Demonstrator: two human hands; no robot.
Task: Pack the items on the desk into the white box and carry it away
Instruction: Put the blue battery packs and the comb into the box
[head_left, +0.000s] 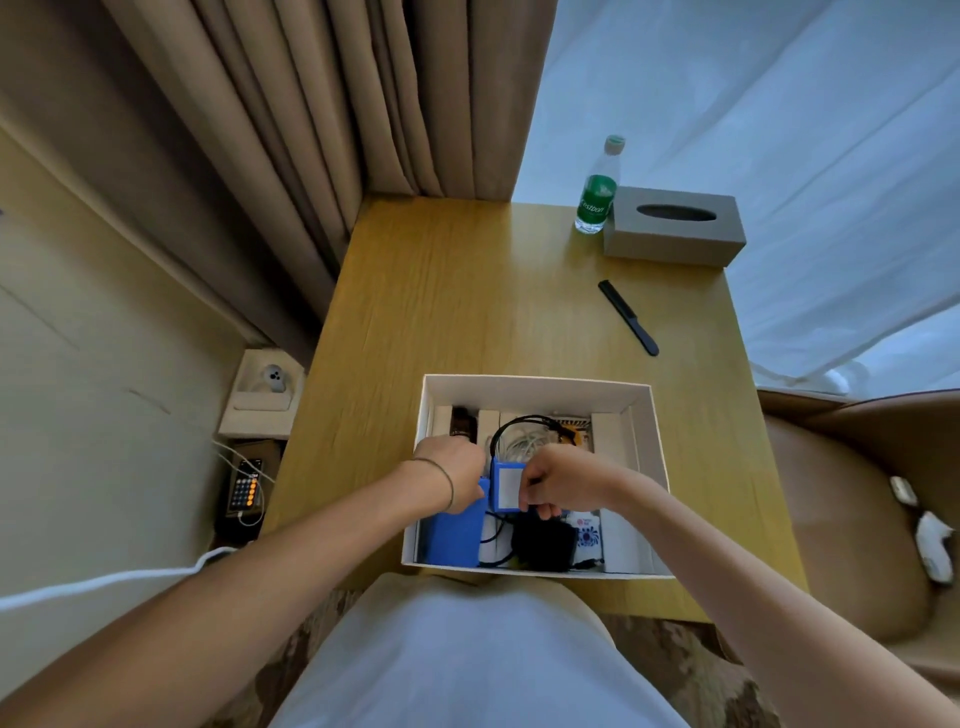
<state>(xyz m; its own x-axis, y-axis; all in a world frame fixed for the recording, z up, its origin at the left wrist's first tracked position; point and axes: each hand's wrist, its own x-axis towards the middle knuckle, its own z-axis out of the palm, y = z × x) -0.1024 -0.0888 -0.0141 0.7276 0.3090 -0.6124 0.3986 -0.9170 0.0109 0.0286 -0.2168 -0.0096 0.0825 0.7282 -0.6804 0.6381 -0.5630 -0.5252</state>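
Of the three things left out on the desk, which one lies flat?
The black comb, lying flat beside the white box. The water bottle stands upright; the grey tissue box sits boxy behind.

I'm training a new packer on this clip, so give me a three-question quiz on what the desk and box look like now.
1. True or false: the comb lies inside the white box.
2. Which stands beside the tissue box? A) bottle B) mug C) lamp
3. Fill in: the right hand holds a small ___ case over the box.

Key: 1 false; 2 A; 3 blue
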